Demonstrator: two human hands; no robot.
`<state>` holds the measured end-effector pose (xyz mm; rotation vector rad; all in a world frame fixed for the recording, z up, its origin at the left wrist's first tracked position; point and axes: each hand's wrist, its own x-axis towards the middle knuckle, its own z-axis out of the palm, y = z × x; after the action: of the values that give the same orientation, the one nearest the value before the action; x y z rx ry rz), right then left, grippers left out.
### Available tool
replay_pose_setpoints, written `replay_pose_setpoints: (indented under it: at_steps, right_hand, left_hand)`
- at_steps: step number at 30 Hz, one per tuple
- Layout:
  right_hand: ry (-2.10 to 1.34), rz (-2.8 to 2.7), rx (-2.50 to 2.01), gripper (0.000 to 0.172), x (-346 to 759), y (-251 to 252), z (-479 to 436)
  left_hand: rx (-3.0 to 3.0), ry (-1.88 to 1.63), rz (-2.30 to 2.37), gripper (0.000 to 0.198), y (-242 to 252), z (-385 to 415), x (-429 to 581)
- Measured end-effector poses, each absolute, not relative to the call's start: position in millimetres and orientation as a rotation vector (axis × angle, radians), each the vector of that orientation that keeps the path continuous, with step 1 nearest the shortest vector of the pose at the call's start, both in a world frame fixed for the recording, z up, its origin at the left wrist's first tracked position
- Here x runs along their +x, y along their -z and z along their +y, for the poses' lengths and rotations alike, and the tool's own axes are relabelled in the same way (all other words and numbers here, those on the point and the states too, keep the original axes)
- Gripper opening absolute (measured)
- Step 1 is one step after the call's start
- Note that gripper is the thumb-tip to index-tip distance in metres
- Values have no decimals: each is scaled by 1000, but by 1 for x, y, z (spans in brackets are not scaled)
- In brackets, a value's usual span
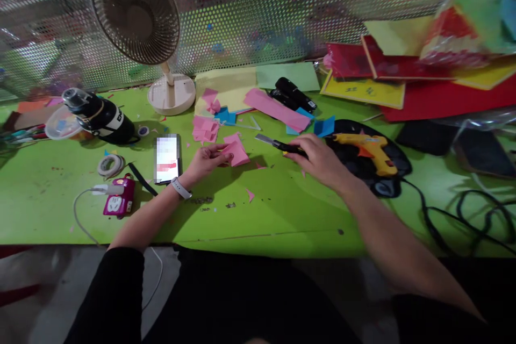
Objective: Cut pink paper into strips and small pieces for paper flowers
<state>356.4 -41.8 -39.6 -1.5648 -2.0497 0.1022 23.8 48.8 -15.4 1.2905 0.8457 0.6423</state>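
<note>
My left hand (210, 160) pinches the edge of a small pink paper piece (237, 151) just over the green table. In my right hand (313, 156) is a black-handled utility knife (282, 145), its blade pointing left toward the pink paper but apart from it. Behind the left hand lie several cut pink paper squares (205, 129) and a folded pink paper shape (212, 103). A long pink paper strip (278, 109) rests farther back, near blue paper pieces (324, 127). Small pink scraps (250, 194) are scattered in front of my hands.
Right of my right hand, a yellow glue gun (373, 149) lies on a black mat (397, 164), its cord trailing right. To the left are a phone (166, 158), tape roll (110, 165), pink power adapter (120, 197), black bottle (102, 118) and fan (171, 94). Coloured sheets (435, 91) pile at back right.
</note>
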Motion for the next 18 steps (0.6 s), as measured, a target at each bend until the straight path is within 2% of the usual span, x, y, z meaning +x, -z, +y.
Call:
replay_pose_setpoints:
  at_steps: [10, 18]
  right_hand:
    - [35, -2227, -1440, 33, 337, 23, -54]
    - [157, -2274, -1398, 29, 335, 21, -54]
  left_hand:
    - [1471, -589, 914, 45, 9, 47, 21]
    - [1456, -598, 903, 51, 16, 48, 21]
